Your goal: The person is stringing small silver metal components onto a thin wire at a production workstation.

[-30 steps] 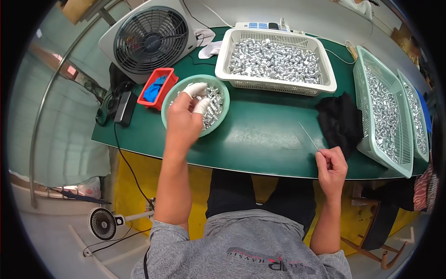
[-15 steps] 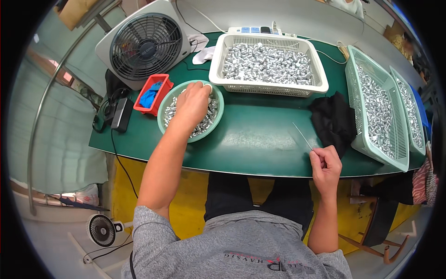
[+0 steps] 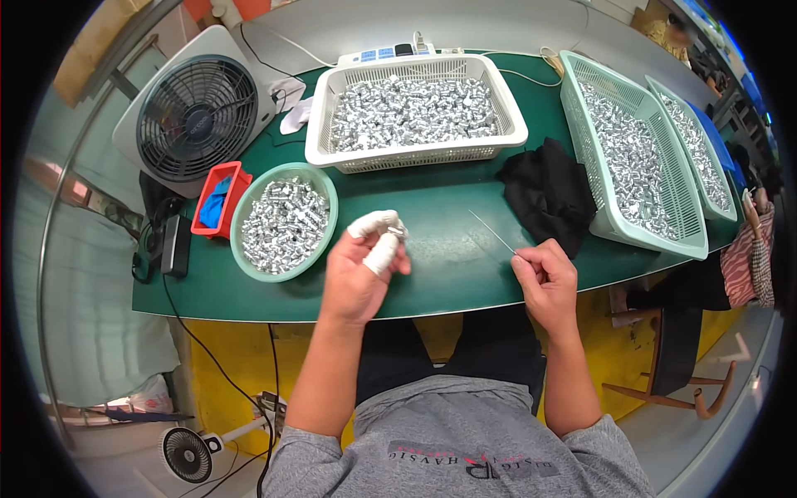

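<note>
My left hand (image 3: 365,270) is raised over the front of the green table, its thumb and a finger wrapped in white tape. Pinched between those two fingertips is a small silver metal part (image 3: 398,231). To its left stands a green bowl (image 3: 330,217) heaped with similar metal parts (image 3: 285,224). My right hand (image 3: 545,282) grips the near end of a thin metal rod (image 3: 491,231), which slants up and leftward over the table. A bunched black cloth (image 3: 548,192) lies just beyond that hand.
At the back sits a white basket (image 3: 415,158) full of metal parts. Two light green baskets (image 3: 610,207) of them line the right side. A red box (image 3: 236,189) with something blue inside, a black adapter (image 3: 175,245) and a box fan (image 3: 198,116) occupy the left.
My left hand has come out of the green bowl and moved right toward the rod, now with a metal part in its fingertips. My right hand still holds the rod. The view has shifted right.
</note>
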Tool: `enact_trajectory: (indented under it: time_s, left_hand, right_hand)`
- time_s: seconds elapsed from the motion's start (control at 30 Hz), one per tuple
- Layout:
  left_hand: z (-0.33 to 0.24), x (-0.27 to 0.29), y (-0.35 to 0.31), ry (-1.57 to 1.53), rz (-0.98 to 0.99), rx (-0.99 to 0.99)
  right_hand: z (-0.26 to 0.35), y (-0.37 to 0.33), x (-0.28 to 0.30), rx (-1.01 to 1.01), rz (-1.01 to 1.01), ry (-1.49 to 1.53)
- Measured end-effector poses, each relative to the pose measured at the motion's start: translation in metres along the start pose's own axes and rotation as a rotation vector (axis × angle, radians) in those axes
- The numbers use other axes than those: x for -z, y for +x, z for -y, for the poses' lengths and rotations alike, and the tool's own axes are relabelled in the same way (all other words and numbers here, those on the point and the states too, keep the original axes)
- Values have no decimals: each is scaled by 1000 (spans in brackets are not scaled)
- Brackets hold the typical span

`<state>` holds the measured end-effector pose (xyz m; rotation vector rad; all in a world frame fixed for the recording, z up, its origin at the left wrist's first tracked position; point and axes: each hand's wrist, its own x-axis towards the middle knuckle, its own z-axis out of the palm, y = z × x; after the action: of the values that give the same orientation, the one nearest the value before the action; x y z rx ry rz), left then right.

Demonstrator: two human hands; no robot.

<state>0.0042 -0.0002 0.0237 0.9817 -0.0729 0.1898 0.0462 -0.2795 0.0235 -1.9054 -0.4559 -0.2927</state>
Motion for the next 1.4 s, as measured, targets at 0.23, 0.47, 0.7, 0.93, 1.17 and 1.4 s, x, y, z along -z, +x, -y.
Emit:
enact_trajectory:
  time_s: [0.23,0.47,0.7,0.93,1.17,1.4]
  left_hand:
    - [26,-13,-2,-113,-7,135]
    - [25,-5,-6,-240,12,183]
    - [28,-1,-5,-262,37,195]
    - [26,-4,-8,-226,42,180]
    - [26,-5,-7,-193,49,192]
    - [25,-6,-7,-155,55,198]
  right_hand:
    - [22,-21,-6,-143,71,253]
    - [37,-24,-19,-201,190,397]
    - [45,-21,-26,-200,206,400]
    - [47,-18,-22,-213,202,352]
    - [44,-15,-15,-193,218,321]
    - [43,-15,-11,-167,221,320]
